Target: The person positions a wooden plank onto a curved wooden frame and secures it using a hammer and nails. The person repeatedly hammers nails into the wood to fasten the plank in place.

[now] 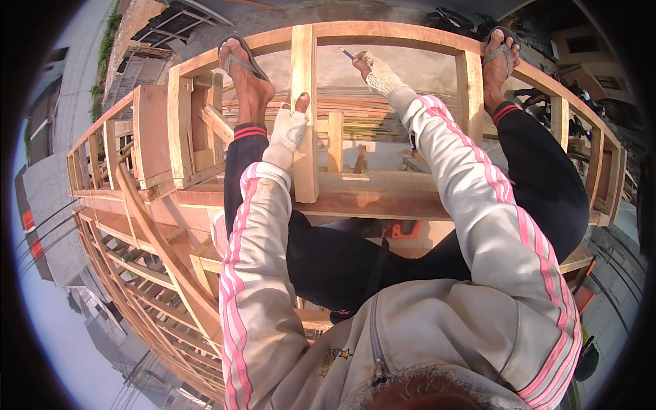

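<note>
My left hand (290,126), in a white knit glove with a bare thumb, grips an upright wooden post (305,75). Its thumb lies across the post's face, and the other fingers are mostly hidden at the left edge. In my right hand (377,74), gloved the same way, is a slim blue pencil (348,53). The pencil points up and left, just right of the post and apart from it. Behind the post runs the curved top rail (396,31) of the timber frame.
My sandalled feet (249,85) rest on the frame's rail. A handsaw with an orange handle (403,229) lies below the lower beam (379,203). At the left, a lattice of wooden strips (140,280) slopes away. Stacked boards (369,102) lie beyond the frame. Power cables (618,280) cross at right.
</note>
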